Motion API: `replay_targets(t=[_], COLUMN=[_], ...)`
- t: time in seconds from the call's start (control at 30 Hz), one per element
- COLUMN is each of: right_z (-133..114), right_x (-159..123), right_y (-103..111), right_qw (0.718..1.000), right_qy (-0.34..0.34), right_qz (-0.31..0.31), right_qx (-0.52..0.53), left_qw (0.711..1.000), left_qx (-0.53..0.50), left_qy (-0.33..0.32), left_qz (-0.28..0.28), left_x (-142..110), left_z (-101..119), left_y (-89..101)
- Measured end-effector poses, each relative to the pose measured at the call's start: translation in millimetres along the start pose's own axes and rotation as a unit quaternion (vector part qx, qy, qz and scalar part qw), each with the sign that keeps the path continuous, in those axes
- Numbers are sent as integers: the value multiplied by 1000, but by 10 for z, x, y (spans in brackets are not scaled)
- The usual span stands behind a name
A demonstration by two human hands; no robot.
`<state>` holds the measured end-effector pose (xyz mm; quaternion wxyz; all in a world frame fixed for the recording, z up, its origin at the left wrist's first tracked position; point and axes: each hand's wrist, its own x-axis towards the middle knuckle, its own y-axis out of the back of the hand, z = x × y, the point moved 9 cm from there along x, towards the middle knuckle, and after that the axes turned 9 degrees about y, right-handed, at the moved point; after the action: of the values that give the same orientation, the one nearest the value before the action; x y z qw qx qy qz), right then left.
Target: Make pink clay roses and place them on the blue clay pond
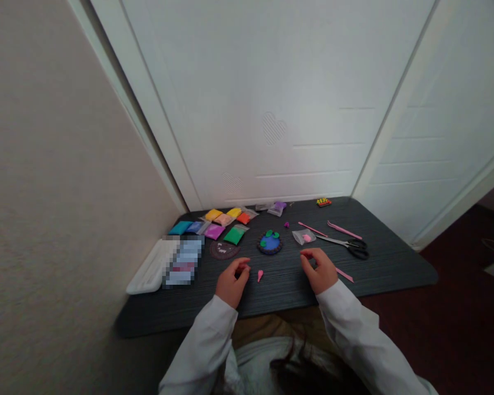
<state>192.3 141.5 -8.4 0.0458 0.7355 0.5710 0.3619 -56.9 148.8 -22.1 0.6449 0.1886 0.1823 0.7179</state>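
Observation:
My left hand (233, 281) hovers near the table's front edge, fingers loosely curled and apart from the thumb, with nothing seen in it. Just to its right lies a small pink teardrop of clay (260, 275). My right hand (318, 271) is farther right, its fingers bent and a gap between thumb and forefinger; no held thing shows. A pink tool (346, 275) lies beside it, partly hidden by the hand. Beyond and between my hands sits a round blue clay piece (270, 242) with a dark rim and green pads. A clear bag with pink clay (307, 238) is beyond my right hand.
Scissors (346, 244), pink tweezers (344, 229) and a thin pink stick (313, 228) lie at right. Several clay packets, one green (235, 235), fill the back left. A white tray (154, 266) stands by the left wall. A white panel (247, 137) rises behind the table.

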Motion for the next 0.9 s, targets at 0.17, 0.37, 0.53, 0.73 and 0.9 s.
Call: replay_targets(t=[0.17, 0.37, 0.53, 0.73, 0.9], right_z=[-59, 165, 308, 137, -251], right_x=[336, 585, 620, 508, 120], right_y=[36, -86, -42, 157, -295], right_qw=[987, 971, 976, 997, 977], right_qy=[-2, -41, -68, -59, -22], right_qz=[15, -3, 5, 34, -63], right_qx=[-161, -237, -208, -37, 205], left_qw=[1000, 1000, 1000, 996, 981], left_qx=[-2, -9, -25, -89, -182], left_qy=[4, -2, 1, 4, 3], left_qz=[3, -4, -7, -12, -66], left_x=[2, -5, -13, -4, -63], left_z=[4, -1, -1, -28, 0], left_y=[6, 8, 11, 13, -110])
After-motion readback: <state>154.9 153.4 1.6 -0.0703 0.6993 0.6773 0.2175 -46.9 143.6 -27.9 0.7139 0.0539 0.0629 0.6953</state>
